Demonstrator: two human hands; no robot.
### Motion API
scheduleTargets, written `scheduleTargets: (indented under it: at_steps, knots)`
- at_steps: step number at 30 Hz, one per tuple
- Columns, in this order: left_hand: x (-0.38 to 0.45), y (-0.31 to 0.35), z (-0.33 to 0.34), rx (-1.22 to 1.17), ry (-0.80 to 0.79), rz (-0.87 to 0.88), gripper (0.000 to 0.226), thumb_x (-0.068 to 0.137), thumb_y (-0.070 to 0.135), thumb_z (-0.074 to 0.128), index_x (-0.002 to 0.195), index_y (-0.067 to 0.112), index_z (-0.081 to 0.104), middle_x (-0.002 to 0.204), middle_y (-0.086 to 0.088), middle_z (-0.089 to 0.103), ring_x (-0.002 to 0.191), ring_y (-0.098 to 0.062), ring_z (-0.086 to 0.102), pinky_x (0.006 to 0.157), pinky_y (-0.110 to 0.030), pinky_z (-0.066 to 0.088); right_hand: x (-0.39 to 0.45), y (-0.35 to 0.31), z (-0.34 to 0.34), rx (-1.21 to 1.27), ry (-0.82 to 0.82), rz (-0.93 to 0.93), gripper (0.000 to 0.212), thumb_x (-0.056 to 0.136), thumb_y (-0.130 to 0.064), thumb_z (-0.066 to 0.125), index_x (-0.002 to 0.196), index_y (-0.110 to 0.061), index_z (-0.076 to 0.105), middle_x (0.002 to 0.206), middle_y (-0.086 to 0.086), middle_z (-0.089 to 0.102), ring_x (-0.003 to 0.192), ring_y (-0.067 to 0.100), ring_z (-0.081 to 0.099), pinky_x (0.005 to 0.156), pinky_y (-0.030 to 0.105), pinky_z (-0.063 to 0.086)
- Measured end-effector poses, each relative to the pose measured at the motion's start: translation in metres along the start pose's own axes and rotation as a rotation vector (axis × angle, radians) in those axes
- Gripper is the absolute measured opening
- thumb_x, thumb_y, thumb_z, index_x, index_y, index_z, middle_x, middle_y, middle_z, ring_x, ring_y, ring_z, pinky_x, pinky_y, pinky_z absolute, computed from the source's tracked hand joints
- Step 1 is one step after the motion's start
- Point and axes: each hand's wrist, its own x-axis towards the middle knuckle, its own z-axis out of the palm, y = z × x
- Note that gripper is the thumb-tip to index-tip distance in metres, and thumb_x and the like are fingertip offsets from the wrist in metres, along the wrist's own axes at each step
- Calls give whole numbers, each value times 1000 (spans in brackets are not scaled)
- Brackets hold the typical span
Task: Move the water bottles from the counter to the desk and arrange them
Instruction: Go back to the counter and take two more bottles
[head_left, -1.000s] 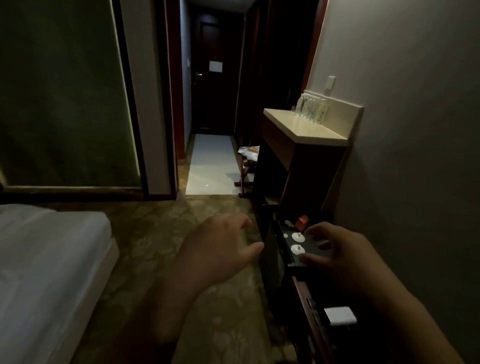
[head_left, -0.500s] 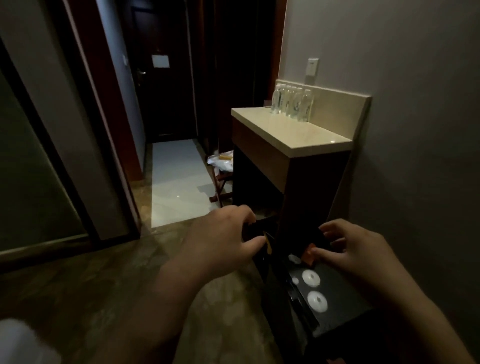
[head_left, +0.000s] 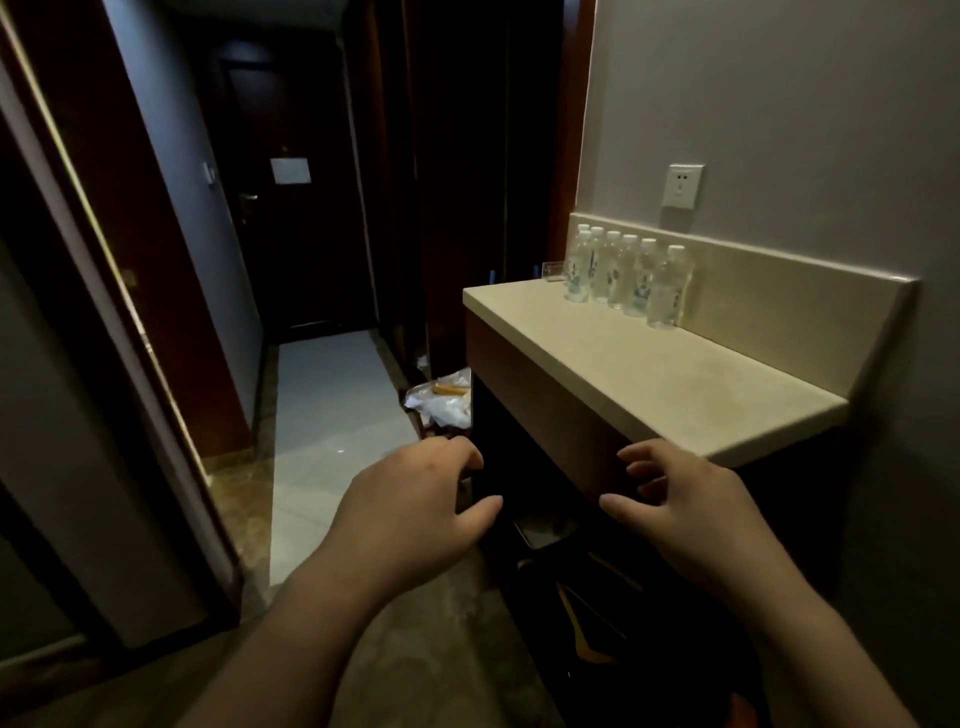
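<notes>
My hands hang in front of me, below the near edge of the pale beige stone counter (head_left: 649, 384). The left hand (head_left: 415, 499) and right hand (head_left: 680, 504) are both empty, fingers loosely curled, which I judge suits a reach I have not yet made. The clear plastic water bottles with white caps (head_left: 621, 273) stand upright in a tight row along the counter's back edge, near its far corner, pushed against the backsplash. I count six caps. One white wall socket (head_left: 684, 185) sits above them.
</notes>
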Motion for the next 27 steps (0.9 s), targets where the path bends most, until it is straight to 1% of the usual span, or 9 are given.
scheduleTargets:
  at_steps: [5, 9, 11, 13, 15, 18, 21, 24, 27]
  knots:
    - [119, -86, 29, -6, 13, 58, 40, 89, 61, 52, 122, 37, 53, 113, 18, 60, 97, -4, 56, 77, -26, 52, 123, -9, 44, -23, 64, 65, 51, 80, -45, 75, 126, -31, 57, 113, -10, 64, 95, 6, 61, 81, 23, 51]
    - [234, -141, 42, -37, 21, 126, 41, 88, 61, 53, 121, 37, 52, 112, 17, 59, 97, -5, 56, 78, -30, 54, 224, -20, 62, -28, 167, 162, 50, 79, -44, 77, 123, -32, 58, 113, -9, 65, 90, 6, 62, 77, 22, 47]
    - [295, -158, 49, -54, 12, 178, 43, 88, 62, 53, 122, 36, 51, 114, 16, 59, 101, -6, 56, 82, -32, 55, 269, -22, 66, -30, 225, 217, 49, 77, -45, 77, 122, -32, 58, 109, -11, 65, 87, 4, 63, 75, 23, 46]
    - [346, -165, 54, -67, 0, 233, 46, 87, 62, 53, 124, 35, 51, 116, 14, 60, 104, -7, 57, 85, -33, 54, 301, -20, 68, -41, 244, 279, 48, 78, -44, 76, 121, -33, 58, 107, -11, 65, 87, 4, 63, 75, 22, 45]
    - [395, -168, 61, -87, -10, 277, 48, 87, 62, 54, 125, 33, 52, 117, 13, 60, 103, -7, 58, 84, -33, 55, 330, -13, 65, -68, 278, 349, 47, 78, -44, 76, 120, -33, 58, 108, -10, 65, 87, 5, 63, 75, 23, 45]
    - [466, -166, 79, -126, -21, 327, 54, 87, 60, 56, 131, 28, 52, 124, 10, 60, 111, -11, 58, 88, -36, 54, 371, 4, 59, -76, 378, 452, 44, 78, -42, 76, 118, -30, 60, 108, -7, 67, 88, 8, 64, 80, 29, 49]
    - [537, -158, 109, -168, -39, 365, 60, 87, 59, 56, 136, 25, 49, 131, 6, 58, 118, -16, 56, 94, -39, 52, 416, 26, 55, -72, 467, 539, 44, 79, -40, 76, 119, -27, 61, 107, -6, 66, 89, 12, 65, 83, 31, 51]
    - [595, -143, 143, -199, -35, 398, 62, 87, 58, 57, 137, 23, 47, 131, 4, 57, 117, -17, 56, 92, -37, 51, 458, 54, 54, -65, 528, 596, 44, 79, -37, 78, 118, -24, 62, 104, -5, 66, 87, 12, 65, 81, 31, 49]
    - [653, -128, 174, -203, -46, 409, 61, 88, 56, 57, 136, 20, 47, 132, 0, 56, 117, -20, 56, 91, -36, 48, 501, 83, 49, -76, 576, 653, 45, 79, -37, 78, 119, -22, 62, 109, -2, 68, 88, 14, 65, 82, 31, 49]
